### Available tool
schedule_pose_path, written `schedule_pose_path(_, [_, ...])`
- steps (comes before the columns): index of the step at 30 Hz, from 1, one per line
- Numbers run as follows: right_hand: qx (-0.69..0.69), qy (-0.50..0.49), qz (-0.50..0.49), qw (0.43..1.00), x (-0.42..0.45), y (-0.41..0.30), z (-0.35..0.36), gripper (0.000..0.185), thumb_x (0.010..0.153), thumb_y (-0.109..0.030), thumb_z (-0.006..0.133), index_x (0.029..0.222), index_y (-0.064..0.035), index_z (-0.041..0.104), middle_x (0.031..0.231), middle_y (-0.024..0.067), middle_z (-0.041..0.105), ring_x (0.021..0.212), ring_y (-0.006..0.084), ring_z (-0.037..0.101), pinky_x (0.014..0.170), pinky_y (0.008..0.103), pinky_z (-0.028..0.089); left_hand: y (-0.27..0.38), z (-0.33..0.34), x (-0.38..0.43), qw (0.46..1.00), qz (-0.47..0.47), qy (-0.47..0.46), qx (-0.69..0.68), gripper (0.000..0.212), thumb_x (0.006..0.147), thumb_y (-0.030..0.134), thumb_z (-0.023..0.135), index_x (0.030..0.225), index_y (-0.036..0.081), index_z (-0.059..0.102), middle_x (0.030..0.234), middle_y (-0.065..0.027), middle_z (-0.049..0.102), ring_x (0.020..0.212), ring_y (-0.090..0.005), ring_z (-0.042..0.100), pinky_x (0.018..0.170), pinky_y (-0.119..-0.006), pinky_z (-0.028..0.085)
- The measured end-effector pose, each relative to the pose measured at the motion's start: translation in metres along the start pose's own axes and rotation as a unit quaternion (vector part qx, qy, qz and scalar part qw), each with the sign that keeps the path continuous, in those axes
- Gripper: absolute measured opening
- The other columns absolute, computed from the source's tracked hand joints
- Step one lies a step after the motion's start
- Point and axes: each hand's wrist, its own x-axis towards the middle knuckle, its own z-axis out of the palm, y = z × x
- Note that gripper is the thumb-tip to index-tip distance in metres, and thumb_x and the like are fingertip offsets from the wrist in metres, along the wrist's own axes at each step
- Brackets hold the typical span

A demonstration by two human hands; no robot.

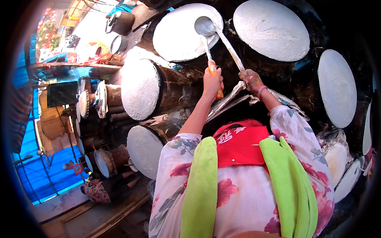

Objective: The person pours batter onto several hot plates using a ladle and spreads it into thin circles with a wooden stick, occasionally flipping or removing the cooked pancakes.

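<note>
My left hand [212, 81] grips the orange handle of a slim tool [207, 49], its upper part smeared white. That tool's far end reaches the lower edge of a ladle's bowl; touching or just apart, I cannot tell. In my right hand [253, 83], which wears a stained glove, is the long white-coated handle of the metal ladle [205, 27]. The ladle's bowl is over thick white paste [175, 32] that fills a dark round vat at the top. White-crusted cloth or sheeting [227, 98] lies below my right hand.
Several more dark vats [175, 89] of white paste stand around me, on the left, top and right [336, 89]. A metal pot [118, 44] and a dark bucket [123, 23] are at upper left. Another person [96, 190] is at lower left, near blue sheeting [50, 178].
</note>
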Motion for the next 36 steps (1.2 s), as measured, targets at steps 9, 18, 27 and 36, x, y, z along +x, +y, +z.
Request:
schedule_pose_path(9, [-0.184, -0.041, -0.047, 0.981, -0.032, 0.032, 0.012, 0.038, 0.089, -0.037, 0.056, 0.100, -0.0007, 0.056, 0.087, 0.0188, 0.062, 0.085, 0.0322, 0.062, 0.075, 0.0430, 0.046, -0.011, -0.020, -0.042, 0.993, -0.043, -0.012, -0.111, 0.025, 0.096, 0.025, 0.052, 0.114, 0.010, 0.043, 0.065, -0.0022, 0.044, 0.041, -0.0114, 0.043, 0.039, -0.027, 0.038])
schedule_pose_path(18, [0.114, -0.158, 0.099, 0.976, -0.081, 0.035, 0.053, 0.019, 0.090, -0.029, 0.060, 0.093, -0.0110, 0.055, 0.061, -0.0037, 0.046, 0.043, 0.0045, 0.041, 0.036, 0.0197, 0.029, 0.001, -0.055, -0.097, 0.957, -0.090, -0.024, -0.273, 0.025, 0.097, 0.029, 0.051, 0.115, 0.011, 0.045, 0.066, -0.0008, 0.040, 0.045, -0.0102, 0.040, 0.041, -0.025, 0.036])
schedule_pose_path(27, [0.223, -0.174, 0.006, 0.959, -0.083, -0.049, 0.047, 0.019, 0.089, -0.027, 0.061, 0.087, -0.0094, 0.054, 0.058, -0.0038, 0.047, 0.041, 0.0051, 0.041, 0.035, 0.0208, 0.031, 0.053, -0.096, -0.149, 0.809, 0.070, -0.212, -0.544, 0.038, 0.103, 0.028, 0.037, 0.128, 0.001, 0.043, 0.064, 0.0020, 0.039, 0.041, -0.0044, 0.038, 0.040, -0.020, 0.034])
schedule_pose_path(36, [-0.198, 0.040, -0.203, 0.958, -0.051, -0.016, 0.012, 0.028, 0.085, -0.029, 0.063, 0.094, -0.0030, 0.057, 0.080, 0.0192, 0.063, 0.076, 0.0356, 0.063, 0.068, 0.0427, 0.048, 0.088, -0.093, -0.155, 0.896, -0.020, -0.088, -0.435, 0.031, 0.099, 0.028, 0.046, 0.120, 0.005, 0.048, 0.064, 0.0039, 0.037, 0.044, -0.0043, 0.037, 0.041, -0.020, 0.034])
